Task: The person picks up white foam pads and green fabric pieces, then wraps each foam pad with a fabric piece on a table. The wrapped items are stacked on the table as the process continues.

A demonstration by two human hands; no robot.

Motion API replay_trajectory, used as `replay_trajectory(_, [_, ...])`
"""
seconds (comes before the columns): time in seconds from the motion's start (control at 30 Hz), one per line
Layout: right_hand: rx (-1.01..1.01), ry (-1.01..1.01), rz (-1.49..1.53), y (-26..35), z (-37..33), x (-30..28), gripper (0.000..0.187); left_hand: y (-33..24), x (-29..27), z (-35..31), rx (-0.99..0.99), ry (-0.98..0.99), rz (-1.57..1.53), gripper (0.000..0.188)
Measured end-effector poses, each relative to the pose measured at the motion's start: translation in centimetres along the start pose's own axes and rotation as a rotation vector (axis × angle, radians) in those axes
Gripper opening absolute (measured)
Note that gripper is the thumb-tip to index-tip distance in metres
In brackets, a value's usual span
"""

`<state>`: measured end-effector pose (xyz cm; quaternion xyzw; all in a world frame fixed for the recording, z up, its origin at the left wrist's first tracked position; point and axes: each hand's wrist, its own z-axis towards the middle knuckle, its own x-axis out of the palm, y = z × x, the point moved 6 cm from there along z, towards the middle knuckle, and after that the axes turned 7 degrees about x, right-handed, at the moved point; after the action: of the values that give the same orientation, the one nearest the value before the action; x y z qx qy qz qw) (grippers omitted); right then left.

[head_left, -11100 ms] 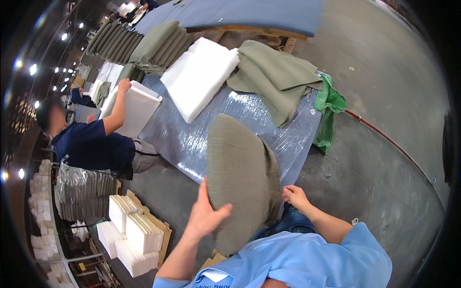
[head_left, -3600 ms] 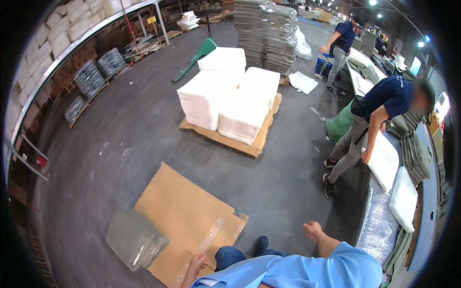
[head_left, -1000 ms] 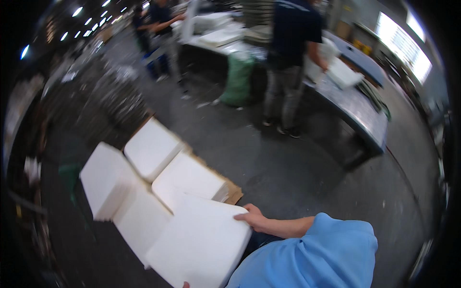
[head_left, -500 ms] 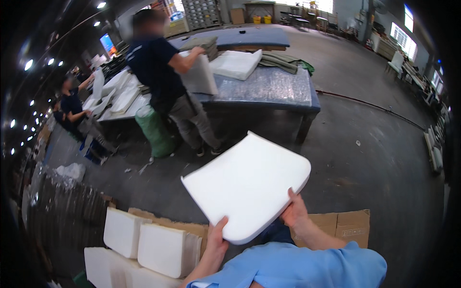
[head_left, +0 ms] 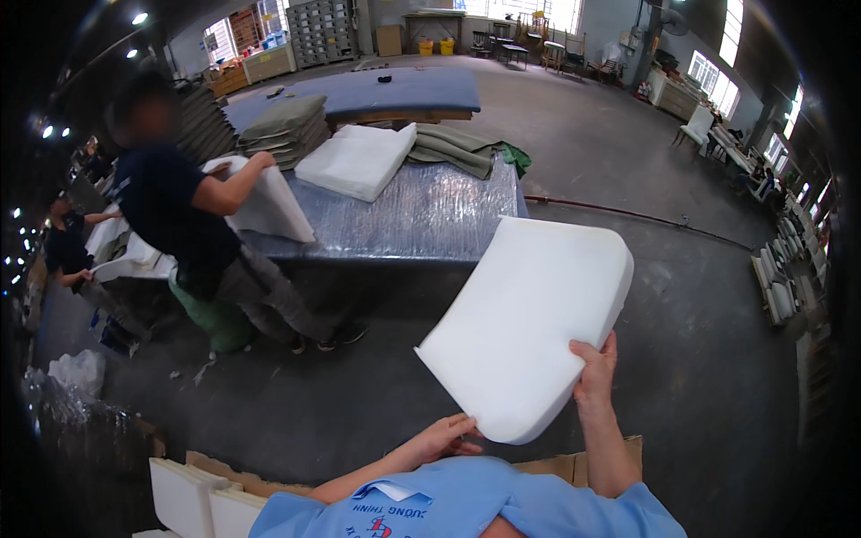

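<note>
Clasps a white foam cushion pad point(head_left: 534, 327) by its right edge in the right grip point(head_left: 595, 369).
Touches its near corner with the left grip point(head_left: 446, 438), cannot tell whether pinching; holds it tilted ahead of both grips, with the film-covered counter point(head_left: 395, 215) beyond.

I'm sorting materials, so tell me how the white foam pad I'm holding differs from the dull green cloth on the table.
Color: the foam pad is white, while the cloth is dull green. Shape: the foam pad is thick with firm edges, but the cloth lies in soft folds. Place: the right hand grips the foam pad in the air, whereas the cloth rests on the table. Both look plain, with no visible pattern.
</note>
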<state>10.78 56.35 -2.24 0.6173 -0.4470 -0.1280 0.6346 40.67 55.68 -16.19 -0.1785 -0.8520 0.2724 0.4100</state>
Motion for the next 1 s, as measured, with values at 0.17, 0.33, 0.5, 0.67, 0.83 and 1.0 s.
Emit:
replay_trajectory(0.17, [-0.079, 0.038, -0.29, 6.9, 8.6, 2.1, 0.054, -7.4, -3.5, 7.5, 0.052, -0.056, 0.484, 0.067])
replay_trajectory(0.33, [-0.022, 0.075, -0.468, 9.7, 18.2, 6.0, 0.053, -16.2, -8.4, 18.4, 0.132, -0.202, 0.469, 0.075])
replay_trajectory(0.5, [0.061, 0.112, -0.357, 8.4, 28.5, 8.8, 0.052, -25.6, -13.5, 30.4, 0.097, -0.297, 0.435, 0.089])
replay_trajectory(0.67, [0.148, 0.167, -0.113, 4.8, 39.5, 9.1, 0.053, -35.1, -15.4, 38.9, 0.18, -0.092, -0.138, 0.067])
replay_trajectory(0.83, [0.292, 0.272, -0.234, -0.1, 52.3, 10.1, 0.062, -41.5, -17.4, 42.5, 0.339, -0.382, -0.104, 0.054])
replay_trajectory(1.0, [0.502, 0.584, -0.489, -3.3, 66.1, 16.0, 0.07, -37.2, -15.3, 44.4, 0.47, -0.608, -0.417, 0.062])
